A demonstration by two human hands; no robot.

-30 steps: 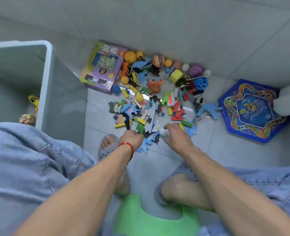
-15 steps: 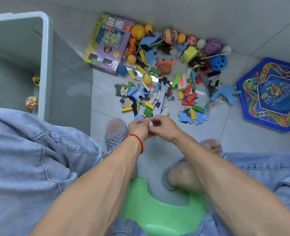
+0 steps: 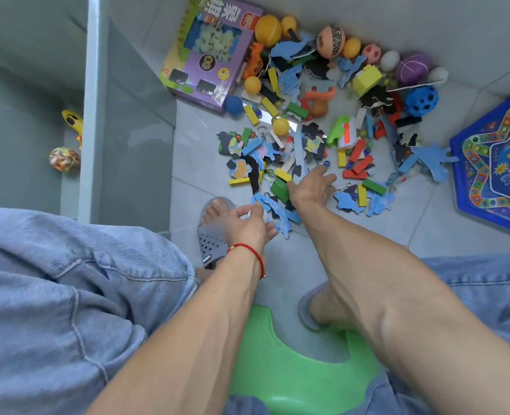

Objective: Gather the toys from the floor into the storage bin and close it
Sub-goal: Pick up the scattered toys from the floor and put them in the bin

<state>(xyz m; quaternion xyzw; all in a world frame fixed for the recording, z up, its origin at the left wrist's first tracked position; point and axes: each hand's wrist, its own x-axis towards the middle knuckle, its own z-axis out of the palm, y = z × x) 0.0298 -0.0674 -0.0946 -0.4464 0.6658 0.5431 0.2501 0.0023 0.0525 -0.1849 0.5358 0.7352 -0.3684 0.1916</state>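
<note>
A scatter of toys (image 3: 307,115) lies on the grey tiled floor: balls, coloured blocks, blue puzzle pieces, marbles. The grey storage bin (image 3: 93,115) stands open at the left, with a yellow toy plane (image 3: 72,121) and a mottled ball (image 3: 63,158) inside. My left hand (image 3: 247,224) hovers at the pile's near edge, its fingers curled round a small pale piece. My right hand (image 3: 310,187) reaches over the near blocks with fingers spread, its fingertips beside a blue marble (image 3: 325,163). It holds nothing.
A purple boxed toy set (image 3: 211,52) leans by the bin at the back. A blue hexagonal game board (image 3: 499,169) lies at the right. My feet in grey slippers (image 3: 214,244) and a green stool (image 3: 292,363) are below my arms. A wall backs the pile.
My hands met in front of the pile, then parted. The small pale piece passed from my right hand to my left. My right hand has reached forward into the blocks again.
</note>
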